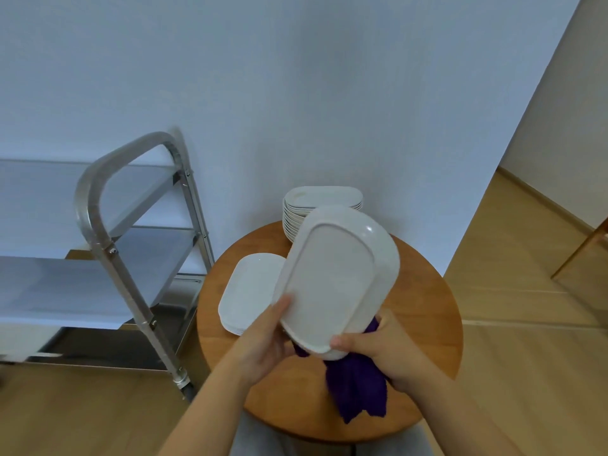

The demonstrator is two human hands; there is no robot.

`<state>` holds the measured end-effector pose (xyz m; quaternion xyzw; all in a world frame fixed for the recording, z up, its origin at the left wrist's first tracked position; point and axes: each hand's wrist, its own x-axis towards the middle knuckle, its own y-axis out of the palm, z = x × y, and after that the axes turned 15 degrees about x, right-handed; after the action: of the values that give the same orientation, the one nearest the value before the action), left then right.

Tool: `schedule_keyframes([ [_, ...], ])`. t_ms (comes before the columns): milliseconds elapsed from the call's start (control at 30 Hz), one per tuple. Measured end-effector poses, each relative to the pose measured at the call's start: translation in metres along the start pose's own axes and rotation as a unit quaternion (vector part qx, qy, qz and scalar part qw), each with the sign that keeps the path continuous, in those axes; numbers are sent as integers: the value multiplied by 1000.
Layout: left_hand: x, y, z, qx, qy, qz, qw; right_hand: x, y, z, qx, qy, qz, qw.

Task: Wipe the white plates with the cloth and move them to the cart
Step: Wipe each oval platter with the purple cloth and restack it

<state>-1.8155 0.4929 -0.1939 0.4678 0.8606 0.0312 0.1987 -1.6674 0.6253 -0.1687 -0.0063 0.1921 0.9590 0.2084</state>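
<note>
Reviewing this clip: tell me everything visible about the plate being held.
The held plate is white and oblong with rounded corners, glossy like ceramic or melamine. It is tilted up with its underside and raised foot ring facing the camera. The left hand grips its lower left edge; the right hand holds its bottom edge with a purple cloth bunched behind and below. It is lifted above the round wooden table.

Soft, even indoor light with a cool bluish cast – shadows stay faint. A small glare spot sits on the raised plate (339, 278) toward 1 o'clock. Wide-angle bending warps the edges – slightly soft overall.
</note>
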Motion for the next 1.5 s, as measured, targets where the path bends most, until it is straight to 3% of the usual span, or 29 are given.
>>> schedule_keyframes([
  [100, -5, 4, 3, -146, 57, 24, 987, 3, 2, -5, 93, 33, 1, 995],
  [233, -2, 4, 2, -180, 58, -30, 982, 3, 0, -12, 81, 69, -48, 993],
  [333, -3, -2, -4, -169, 74, -60, 981, 2, -5, -11, 117, 41, -215, 969],
  [400, -5, -7, -10, -124, 74, -87, 986, 1, -11, -4, 96, -36, -351, 931],
  [433, -5, -9, -13, -95, 69, -101, 988, 0, -10, 2, 62, -88, -379, 919],
  [500, -5, -7, -16, -35, 58, -116, 991, -2, 1, 13, -24, -177, -335, 925],
  [600, -7, 10, -21, 67, 56, -84, 993, 2, 28, 15, -172, -190, -140, 956],
  [633, -7, 16, -24, 92, 62, -57, 992, 6, 36, 14, -268, -178, -74, 944],
  [733, -12, 24, -34, 121, 76, 19, 990, 21, 40, 21, -509, -162, 42, 844],
  [1000, -23, 11, -58, 212, 70, 69, 972, 40, 32, 69, -575, -96, 145, 799],
  [1167, -26, 4, -66, 192, 87, 53, 976, 43, 11, 90, -528, -70, 105, 840],
  [1267, -26, 0, -69, 184, 99, 61, 976, 39, -3, 90, -452, -75, 70, 886],
  [1400, -27, -5, -69, 117, 112, 69, 984, 30, -14, 80, -252, -133, 17, 958],
  [1500, -25, -3, -66, 55, 116, 48, 991, 25, -16, 70, -95, -178, -52, 978],
])
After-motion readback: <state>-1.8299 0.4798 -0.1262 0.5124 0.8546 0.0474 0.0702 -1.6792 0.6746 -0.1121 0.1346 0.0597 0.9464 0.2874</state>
